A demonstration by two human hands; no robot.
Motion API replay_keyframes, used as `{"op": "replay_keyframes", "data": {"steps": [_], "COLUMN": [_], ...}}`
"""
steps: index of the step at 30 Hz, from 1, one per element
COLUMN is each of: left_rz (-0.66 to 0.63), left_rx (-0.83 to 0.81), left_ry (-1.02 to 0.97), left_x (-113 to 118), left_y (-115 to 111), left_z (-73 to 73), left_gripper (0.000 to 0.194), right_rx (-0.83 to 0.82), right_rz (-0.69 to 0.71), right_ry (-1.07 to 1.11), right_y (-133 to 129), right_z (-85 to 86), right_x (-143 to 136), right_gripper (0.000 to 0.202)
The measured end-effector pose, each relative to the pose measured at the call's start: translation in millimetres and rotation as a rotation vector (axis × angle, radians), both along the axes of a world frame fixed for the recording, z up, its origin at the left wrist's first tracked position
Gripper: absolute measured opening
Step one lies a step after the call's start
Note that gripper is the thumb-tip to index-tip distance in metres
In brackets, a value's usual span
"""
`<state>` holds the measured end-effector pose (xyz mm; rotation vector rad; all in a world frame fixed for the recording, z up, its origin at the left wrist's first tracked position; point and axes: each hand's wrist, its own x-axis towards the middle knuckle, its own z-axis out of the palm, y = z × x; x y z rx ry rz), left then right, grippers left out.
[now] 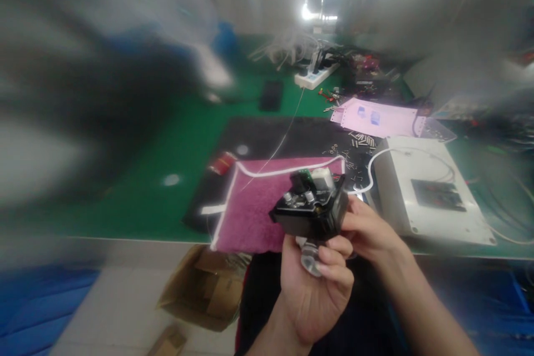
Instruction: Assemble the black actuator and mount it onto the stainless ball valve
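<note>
A black electronic device (306, 219) with exposed circuit parts on top is held up in front of me, above the near edge of a purple cloth (254, 208). A round clear-and-metal knob or lens (311, 260) sticks out beneath it. My left hand (315, 295) is closed around this underside, palm up, with fingers curled at the knob. My right hand (367, 228) grips the device's right side; its fingertips are partly hidden behind the housing. A white component (322, 179) and a green board edge stand on the device's top.
A white-grey metal box (434, 189) with a white cable stands at the right. Loose screws and metal pins (362, 140) lie behind the cloth, near pink paper sheets (377, 117). A white power strip (315, 77) sits farther back. A cardboard box (204, 289) is on the floor.
</note>
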<state>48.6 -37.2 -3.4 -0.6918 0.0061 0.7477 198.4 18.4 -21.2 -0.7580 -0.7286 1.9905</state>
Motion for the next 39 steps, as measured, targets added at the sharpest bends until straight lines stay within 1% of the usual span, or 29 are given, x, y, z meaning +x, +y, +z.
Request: {"op": "replay_keyframes", "data": {"steps": [3,5,6,9,11,13,16,17,20,21,22,24,27,30,33,35,37,38,39], "left_rz": [-0.12,-0.155,-0.17,-0.219,-0.253,-0.279,-0.26,-0.245,-0.217,-0.214,-0.213,-0.21,-0.2,-0.2,-0.213,-0.236,-0.269,-0.274,-0.27], "left_rx": [0.129,0.237,0.29,0.447,0.512,0.521,0.49,0.485,0.477,0.47,0.462,0.436,0.406,0.408,0.43,0.451,0.488,0.519,0.559], "left_ry": [0.003,0.031,0.052,0.093,0.095,0.097,0.11,0.113,0.123,0.132,0.142,0.161,0.184,0.208,0.232,0.276,0.389,0.498,0.651], "left_x": [-6.2,-9.6,-10.9,-13.9,-15.2,-16.2,-17.5,-18.1,-20.8,-21.7,-22.4,-23.1,-23.4,-25.3,-30.1,-35.0,-41.8,-46.2,-51.2], "left_y": [6.2,10.4,12.2,15.5,15.6,14.2,11.5,11.1,12.2,13.0,13.7,14.2,14.1,16.8,20.6,18.2,9.4,3.6,-2.0], "left_z": [-5.8,-9.5,-11.0,-14.2,-16.3,-18.3,-18.6,-17.6,-13.0,-11.8,-11.0,-11.3,-14.5,-17.5,-19.4,-19.9,-19.0,-17.6,-15.8], "left_gripper": [0.07,0.087,0.091,0.09,0.089,0.095,0.103,0.103,0.1,0.098,0.096,0.089,0.082,0.086,0.089,0.092,0.094,0.091,0.084], "right_rx": [-0.055,-0.083,-0.096,-0.129,-0.146,-0.16,-0.166,-0.162,-0.105,-0.08,-0.059,-0.037,-0.02,0.011,0.057,0.087,0.105,0.118,0.135], "right_rz": [-0.085,-0.123,-0.136,-0.164,-0.182,-0.203,-0.261,-0.291,-0.394,-0.417,-0.431,-0.426,-0.377,-0.314,-0.264,-0.233,-0.209,-0.204,-0.201], "right_ry": [-0.008,-0.011,-0.016,-0.036,-0.049,-0.063,-0.098,-0.111,-0.19,-0.223,-0.254,-0.29,-0.313,-0.358,-0.358,-0.36,-0.4,-0.438,-0.484], "right_y": [4.2,5.8,6.1,4.7,2.2,-1.2,-6.6,-7.8,-8.2,-7.2,-5.8,-2.5,1.7,4.5,7.3,9.6,12.4,14.0,15.5], "right_z": [-1.5,0.8,2.6,8.3,10.6,11.1,10.1,9.7,9.3,9.3,9.2,9.1,9.9,11.8,12.8,12.4,10.8,9.6,8.2], "right_x": [-4.8,-8.3,-10.0,-15.5,-19.5,-23.2,-26.3,-26.6,-26.1,-25.9,-25.7,-25.5,-25.3,-25.3,-25.5,-25.2,-24.5,-24.0,-23.3], "right_gripper": [0.025,0.028,0.03,0.035,0.035,0.033,0.036,0.042,0.074,0.081,0.084,0.082,0.077,0.072,0.07,0.071,0.073,0.072,0.07]}}
